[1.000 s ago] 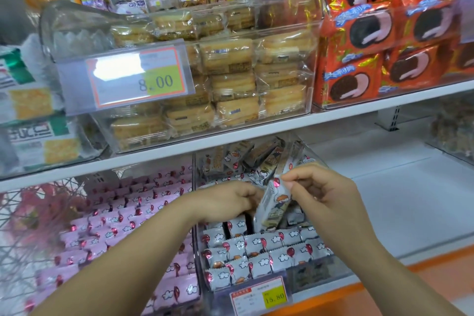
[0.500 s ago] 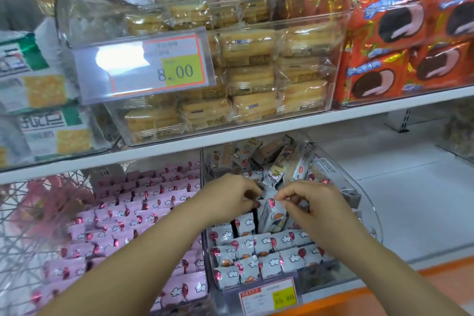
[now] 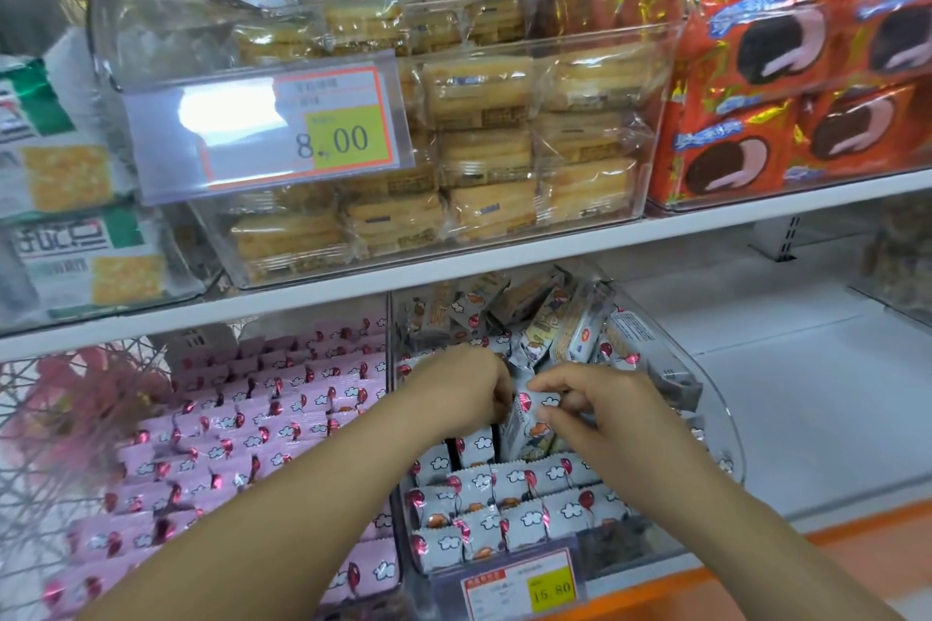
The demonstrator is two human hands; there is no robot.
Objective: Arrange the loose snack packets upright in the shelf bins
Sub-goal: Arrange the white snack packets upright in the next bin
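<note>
A clear plastic bin [image 3: 726, 439] on the lower shelf holds small grey snack packets with cloud and balloon prints. Its front rows [image 3: 509, 509] stand upright; at the back lies a loose jumbled pile [image 3: 534, 318]. My right hand [image 3: 600, 414] pinches the top edge of one grey packet [image 3: 524, 424], held upright in the gap behind the front rows. My left hand [image 3: 459, 393] is curled against the left side of the same packet, fingertips hidden behind it.
A bin of pink packets [image 3: 262, 424] in neat rows adjoins on the left. The upper shelf carries a clear bin of cakes [image 3: 504, 141] and orange pie packets [image 3: 787, 126]. A price tag [image 3: 519, 587] hangs on the grey bin's front. Bare white shelf [image 3: 807, 398] lies to the right.
Both hands have moved down into the bin, lowering the grey packet from above the rows into the gap behind them. The camera has shifted slightly closer and lower.
</note>
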